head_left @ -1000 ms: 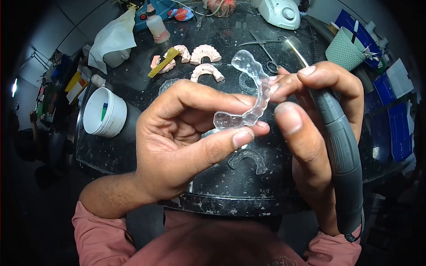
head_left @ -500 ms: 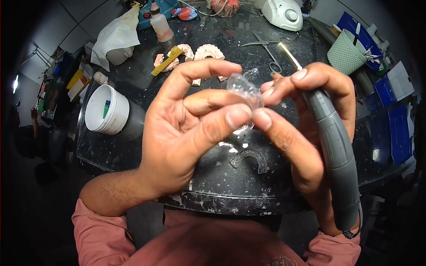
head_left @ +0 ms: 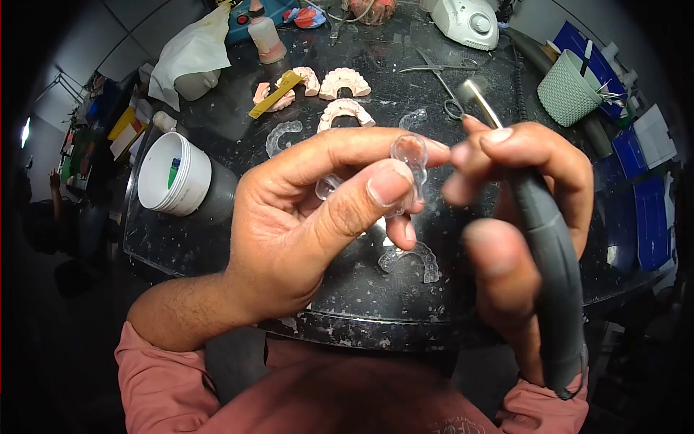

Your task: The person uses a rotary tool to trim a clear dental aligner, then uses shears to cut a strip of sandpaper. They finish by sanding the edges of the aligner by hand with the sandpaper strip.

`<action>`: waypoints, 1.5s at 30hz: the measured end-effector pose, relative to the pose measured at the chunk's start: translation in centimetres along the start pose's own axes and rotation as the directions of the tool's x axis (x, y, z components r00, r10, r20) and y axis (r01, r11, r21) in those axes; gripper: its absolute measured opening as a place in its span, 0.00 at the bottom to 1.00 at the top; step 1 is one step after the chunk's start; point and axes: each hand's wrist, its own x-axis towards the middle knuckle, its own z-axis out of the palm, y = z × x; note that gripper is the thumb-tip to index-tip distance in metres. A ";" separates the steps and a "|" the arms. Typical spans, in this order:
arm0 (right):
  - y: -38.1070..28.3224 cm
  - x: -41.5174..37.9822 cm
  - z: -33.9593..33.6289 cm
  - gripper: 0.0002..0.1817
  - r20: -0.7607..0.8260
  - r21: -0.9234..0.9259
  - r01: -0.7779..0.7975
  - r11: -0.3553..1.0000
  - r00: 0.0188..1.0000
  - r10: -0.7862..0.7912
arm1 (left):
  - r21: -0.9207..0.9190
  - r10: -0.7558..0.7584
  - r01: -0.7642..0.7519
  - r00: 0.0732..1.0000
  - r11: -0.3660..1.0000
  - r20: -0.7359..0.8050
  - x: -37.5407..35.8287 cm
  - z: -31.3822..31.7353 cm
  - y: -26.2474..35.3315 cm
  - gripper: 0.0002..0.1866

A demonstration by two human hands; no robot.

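Between thumb and fingers, my left hand (head_left: 289,199) pinches a clear dental aligner (head_left: 410,150), held above the bench. My right hand (head_left: 560,155) wraps round a dark grey rotary handpiece (head_left: 553,246), its metal nose pointing up and away. The right thumb and a finger are blurred and apart from the aligner. Below the hands, another clear aligner (head_left: 431,266) lies on the black bench (head_left: 347,300). More clear aligners lie farther back, one to the left (head_left: 277,137) and one nearer the middle (head_left: 414,117).
Behind my left hand lie several dental models (head_left: 345,82) and a yellow strip (head_left: 276,95). Scissors (head_left: 436,69) rest behind the handpiece. A white tub (head_left: 196,177) stands left, a woven basket (head_left: 567,90) right. A bottle (head_left: 267,45) and white control unit (head_left: 466,22) are at the back.
My right thumb and fingers have come off the aligner and moved right with the handpiece. The aligner has turned in my left hand, and the left index finger has come down onto it.
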 end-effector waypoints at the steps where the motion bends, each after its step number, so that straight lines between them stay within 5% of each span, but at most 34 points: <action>1: -0.2 0.0 -0.5 0.26 0.036 0.050 0.027 0.998 0.999 -0.029 | 0.001 -0.017 0.017 1.000 1.000 -0.016 -0.1 0.3 0.1 0.17; 2: 0.2 0.0 -1.1 0.26 0.036 0.049 0.027 0.998 0.999 -0.029 | 0.002 -0.034 0.034 0.999 0.999 -0.032 -0.1 0.5 0.2 0.17; 4: 0.9 0.2 -1.9 0.25 0.063 -0.279 0.313 0.908 0.949 -0.308 | 0.043 -0.012 0.013 1.000 0.999 -0.017 0.0 0.6 0.1 0.18; 5: 0.2 0.0 -1.8 0.21 0.084 -0.337 0.305 0.890 0.952 -0.294 | 0.085 0.006 -0.006 1.000 0.996 -0.001 0.1 0.6 0.0 0.18; 7: 1.2 0.1 -0.6 0.20 0.039 -0.192 0.412 0.891 0.910 -0.413 | 0.052 -0.051 0.050 0.999 0.997 0.017 0.1 0.4 0.6 0.20; 11: -0.6 1.2 -0.8 0.21 0.333 -0.288 0.440 0.851 0.879 -0.341 | 0.202 -0.061 0.059 0.998 0.978 0.003 -0.1 0.5 1.0 0.22; 17: 0.5 0.8 -0.6 0.21 0.257 -0.176 0.457 0.872 0.876 -0.408 | 0.197 -0.136 0.144 0.989 0.970 -0.053 -0.1 0.4 1.1 0.22; 20: 0.0 0.7 -0.5 0.20 0.234 -0.217 0.405 0.888 0.905 -0.356 | 0.255 -0.049 0.065 0.996 0.965 -0.069 -0.1 0.4 0.8 0.22; 22: 0.0 0.7 -0.6 0.19 0.247 -0.199 0.408 0.891 0.901 -0.357 | 0.101 -0.102 0.108 0.993 0.989 -0.060 -0.2 0.2 0.7 0.22; 29: -0.2 0.5 -0.3 0.19 0.226 -0.211 0.400 0.892 0.908 -0.354 | 0.073 -0.124 0.127 0.991 0.989 -0.047 -0.3 0.2 0.8 0.22; 30: 0.5 1.1 -0.2 0.19 0.230 -0.144 0.520 0.842 0.845 -0.483 | 0.149 -0.073 0.080 0.996 0.986 -0.051 -0.1 0.3 0.8 0.22; 39: 0.1 0.9 -0.6 0.19 0.246 -0.230 0.408 0.884 0.903 -0.352 | 0.436 0.069 -0.051 0.997 0.899 -0.027 -0.2 0.0 0.8 0.19; 42: 0.4 1.3 -0.4 0.19 0.232 -0.143 0.580 0.802 0.807 -0.543 | 0.472 0.078 -0.052 0.996 0.880 -0.035 -0.3 0.1 1.0 0.19; 45: -0.4 1.0 -0.8 0.19 0.312 -0.237 0.433 0.870 0.882 -0.354 | 0.505 0.106 -0.077 0.994 0.860 -0.028 -0.3 0.1 1.0 0.18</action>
